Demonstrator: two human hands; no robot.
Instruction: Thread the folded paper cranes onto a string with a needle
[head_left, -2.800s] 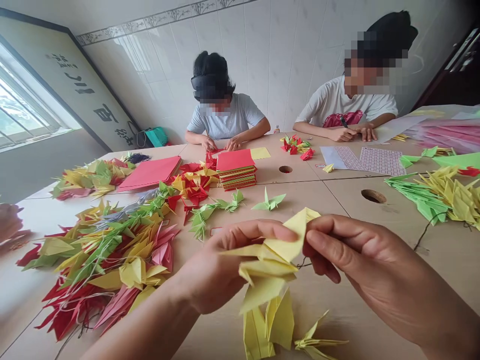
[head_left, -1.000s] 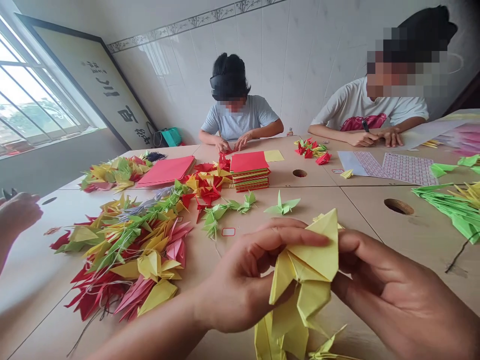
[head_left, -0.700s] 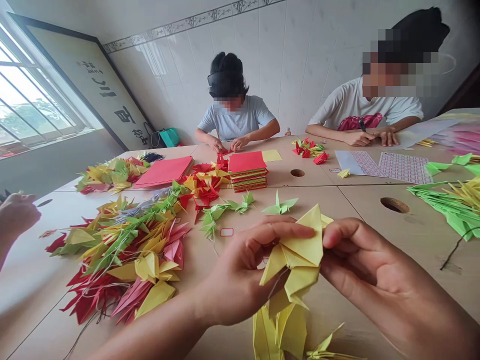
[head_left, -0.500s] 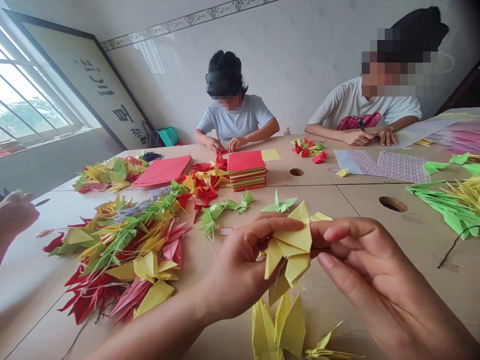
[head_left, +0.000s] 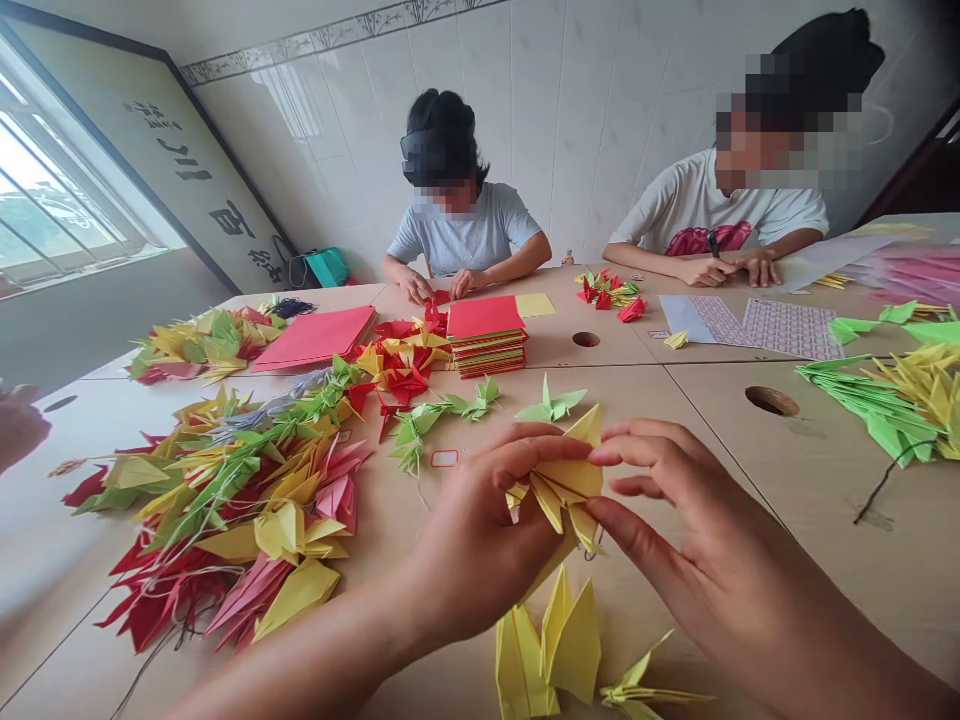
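Folded yellow paper [head_left: 574, 482] is held up between both hands over the table. My left hand [head_left: 487, 520] is closed around its left side, the index finger lying across the top. My right hand [head_left: 667, 500] pinches the paper's right edge between thumb and fingertips. A bit of dark string shows under the paper. Below the hands stand several yellow folded pieces [head_left: 547, 650], with a thin yellow crane [head_left: 645, 690] to their right. A light green crane [head_left: 551, 402] lies just beyond my left hand.
A large heap of strung cranes [head_left: 247, 500] covers the left side. Beyond are a square paper stack [head_left: 487, 338] and red sheets [head_left: 316, 338]. Green folded pieces [head_left: 870, 405] lie right, near a table hole [head_left: 772, 401]. Two people sit opposite; another person's hand [head_left: 21, 425] is at far left.
My right hand has closed from beside the yellow paper onto its right edge. The paper has tilted and moved slightly left, its flaps now narrower. The view has shifted a little.
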